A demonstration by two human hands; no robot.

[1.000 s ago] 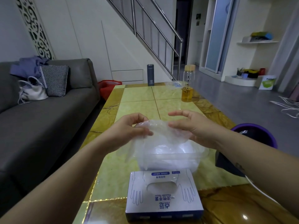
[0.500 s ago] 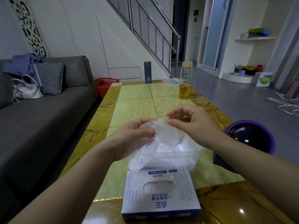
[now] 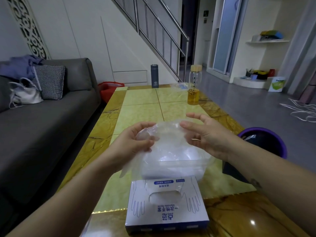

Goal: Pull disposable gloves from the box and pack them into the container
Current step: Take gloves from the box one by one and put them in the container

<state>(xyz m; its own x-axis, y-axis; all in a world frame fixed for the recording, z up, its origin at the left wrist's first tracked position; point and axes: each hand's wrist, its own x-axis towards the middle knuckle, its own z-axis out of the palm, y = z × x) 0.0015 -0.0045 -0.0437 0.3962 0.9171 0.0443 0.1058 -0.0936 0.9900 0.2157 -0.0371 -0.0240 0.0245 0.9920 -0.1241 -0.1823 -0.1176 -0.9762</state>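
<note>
A white and blue glove box (image 3: 166, 205) lies on the table's near edge, its oval slot facing up. Just beyond it stands a clear plastic container (image 3: 172, 165) with white gloves inside. Above the container I hold a thin clear disposable glove (image 3: 168, 135). My left hand (image 3: 135, 142) pinches one bunched end of it between thumb and fingers. My right hand (image 3: 203, 135) is at the glove's other side with its fingers spread; the film reaches its fingertips, but I cannot tell whether it grips.
The yellow-tiled table (image 3: 145, 106) runs away from me. A glass bottle of amber liquid (image 3: 194, 86) and a dark flask (image 3: 154, 76) stand at its far end. A purple-rimmed bin (image 3: 263, 142) is right of the table, a grey sofa (image 3: 42, 120) left.
My right hand has let its pinch go and spread its fingers, moving slightly right. The left hand keeps its hold on the glove, which now hangs stretched wider over the container.
</note>
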